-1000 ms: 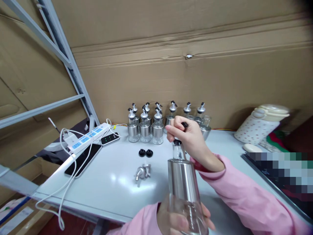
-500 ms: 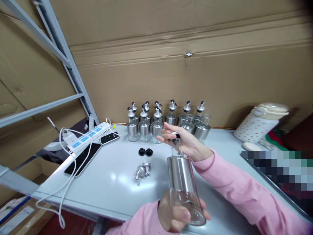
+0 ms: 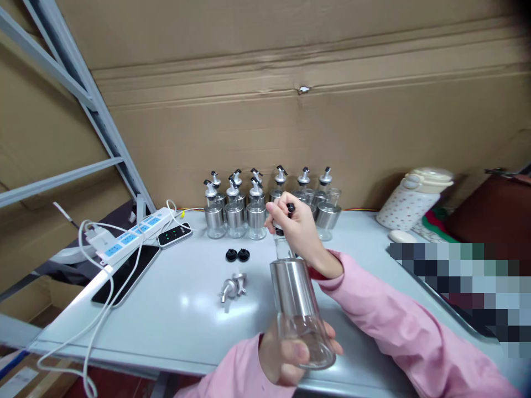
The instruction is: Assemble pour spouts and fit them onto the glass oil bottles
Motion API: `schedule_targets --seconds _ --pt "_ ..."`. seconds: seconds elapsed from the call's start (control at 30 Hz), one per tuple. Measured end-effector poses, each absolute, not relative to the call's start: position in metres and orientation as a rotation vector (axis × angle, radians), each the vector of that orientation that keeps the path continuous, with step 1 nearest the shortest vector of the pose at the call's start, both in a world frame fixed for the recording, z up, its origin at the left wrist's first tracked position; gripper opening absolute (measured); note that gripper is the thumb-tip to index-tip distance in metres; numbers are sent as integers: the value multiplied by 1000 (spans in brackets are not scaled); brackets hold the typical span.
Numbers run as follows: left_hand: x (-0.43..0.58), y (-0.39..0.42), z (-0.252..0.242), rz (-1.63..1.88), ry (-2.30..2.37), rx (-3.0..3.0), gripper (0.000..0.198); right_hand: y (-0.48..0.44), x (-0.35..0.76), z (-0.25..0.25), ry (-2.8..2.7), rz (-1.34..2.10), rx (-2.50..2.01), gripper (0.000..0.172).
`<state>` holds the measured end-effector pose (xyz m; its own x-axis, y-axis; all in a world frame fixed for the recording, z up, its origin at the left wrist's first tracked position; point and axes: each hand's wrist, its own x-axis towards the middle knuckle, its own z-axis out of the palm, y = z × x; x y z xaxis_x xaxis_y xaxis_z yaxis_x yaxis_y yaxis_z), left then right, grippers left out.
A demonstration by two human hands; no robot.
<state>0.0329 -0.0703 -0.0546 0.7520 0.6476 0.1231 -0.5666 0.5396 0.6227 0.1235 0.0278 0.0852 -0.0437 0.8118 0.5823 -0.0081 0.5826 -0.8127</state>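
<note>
A glass oil bottle (image 3: pixel 292 287) with a steel sleeve stands tilted in front of me. My left hand (image 3: pixel 286 356) is wrapped around its clear glass base. At the bottle's mouth, my right hand (image 3: pixel 299 224) is closed on a pourer top (image 3: pixel 291 208), whose black tip shows above the fingers; most of it is hidden. On the table to the left lie two black stoppers (image 3: pixel 237 255) and, nearer me, silver pourer spouts (image 3: pixel 233 287). Behind my right hand are several similar bottles (image 3: pixel 235 215) fitted with pourers, plus an open-necked bottle (image 3: pixel 327 214).
A power strip (image 3: pixel 131 236), a small device with green lights (image 3: pixel 175 235), a phone (image 3: pixel 126 275) and loose white cables (image 3: pixel 105 309) occupy the table's left side. A dotted flask (image 3: pixel 410 202) and a white mouse (image 3: pixel 401 236) stand at right. Cardboard (image 3: pixel 232 121) backs the table (image 3: pixel 191 326).
My right hand has turned and its fingers have curled in around the pourer at the bottle's neck. The left hand keeps its hold on the base. The whole view has shifted slightly.
</note>
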Motion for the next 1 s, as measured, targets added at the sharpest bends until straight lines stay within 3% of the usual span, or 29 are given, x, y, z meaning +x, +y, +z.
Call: schedule_targets --seconds 0.17,0.47,0.57,0.87,1.0 --pt "37 -72 -48 796 118 659 45 30 133 85 -1904 236 -803 33" --pt "29 -71 -48 745 222 661 52 17 138 99 -2002 -83 -879 24" --pt "24 -74 -37 720 283 628 55 14 147 111 -2032 20 -1001 13" --pt "28 -73 -36 750 304 669 53 14 174 126 -2415 818 -967 15" --pt "28 -76 -28 1004 365 609 50 17 173 125 -2342 1006 -895 16"
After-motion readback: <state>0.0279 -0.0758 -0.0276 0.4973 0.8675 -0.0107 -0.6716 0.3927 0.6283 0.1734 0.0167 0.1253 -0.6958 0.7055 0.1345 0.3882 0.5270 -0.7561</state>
